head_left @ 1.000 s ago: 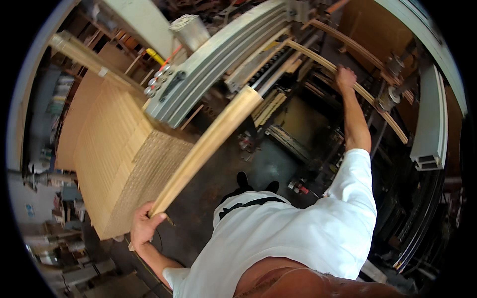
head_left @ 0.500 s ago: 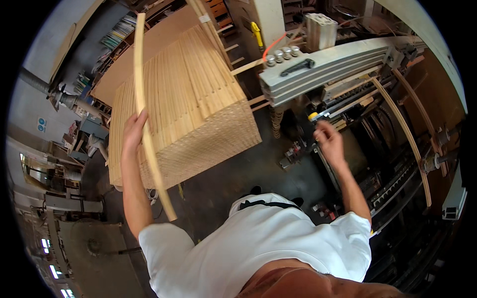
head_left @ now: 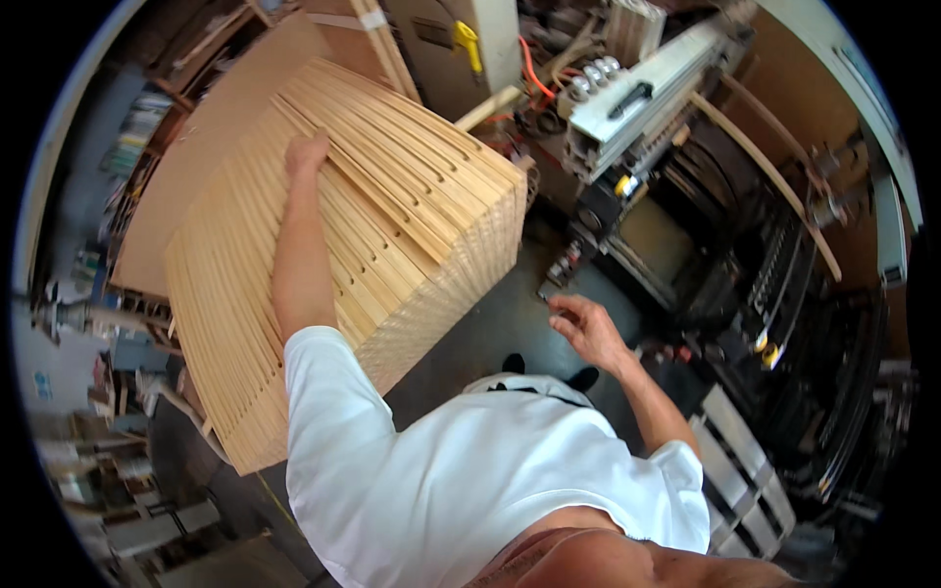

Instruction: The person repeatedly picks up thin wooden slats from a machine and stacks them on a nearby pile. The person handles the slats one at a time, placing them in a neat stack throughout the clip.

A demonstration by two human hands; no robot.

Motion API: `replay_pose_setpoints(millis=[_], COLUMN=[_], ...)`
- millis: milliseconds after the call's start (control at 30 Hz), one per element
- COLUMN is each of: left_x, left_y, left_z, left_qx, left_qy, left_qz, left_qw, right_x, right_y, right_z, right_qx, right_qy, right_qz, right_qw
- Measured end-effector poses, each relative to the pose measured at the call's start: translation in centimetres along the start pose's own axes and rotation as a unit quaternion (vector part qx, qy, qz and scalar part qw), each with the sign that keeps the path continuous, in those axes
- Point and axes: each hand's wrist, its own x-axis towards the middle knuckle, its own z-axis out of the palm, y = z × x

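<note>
A large stack of pale wooden strips fills the left side, with grooves and small round-ended slots along its top face. My left hand reaches across to the far half of the stack, its fingers closed around a wooden strip that lies on top among the others. Its fingertips are partly hidden by the back of the hand. My right hand hangs over the floor in front of my body, between stack and machine. The fingers are loosely bent and apart, with nothing in them.
A machine with a grey metal beam stands at the right, holding a curved wooden strip. A yellow air gun hangs by a pillar at the back. A slatted pallet lies at the lower right. Brown board stands behind the stack.
My left hand has moved from holding a strip raised above the stack to the stack's far top. My right hand has left the machine and come down toward my body. The view has turned.
</note>
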Motion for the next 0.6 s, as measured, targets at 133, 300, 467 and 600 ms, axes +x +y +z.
replay_pose_setpoints(millis=[133,300,467,600], left_x=[-0.1,1.6,-1.0,-2.9], left_y=[1.3,-1.9,-1.4,-0.6], left_z=[0.4,0.5,-0.2,-0.9], left_qx=[-0.007,-0.047,-0.088,-0.134], left_qy=[-0.031,0.018,-0.029,-0.054], left_qz=[0.027,0.069,0.098,0.089], left_qw=[0.999,0.996,0.991,0.985], right_x=[1.1,7.4,11.2,8.1], right_y=[-3.2,-9.5,-10.8,-7.5], right_z=[2.3,5.8,7.7,8.0], right_qx=[-0.049,-0.172,-0.243,-0.211], right_qy=[-0.004,-0.025,-0.007,0.087], right_qz=[-0.074,-0.243,-0.218,-0.239], right_qw=[0.996,0.954,0.945,0.944])
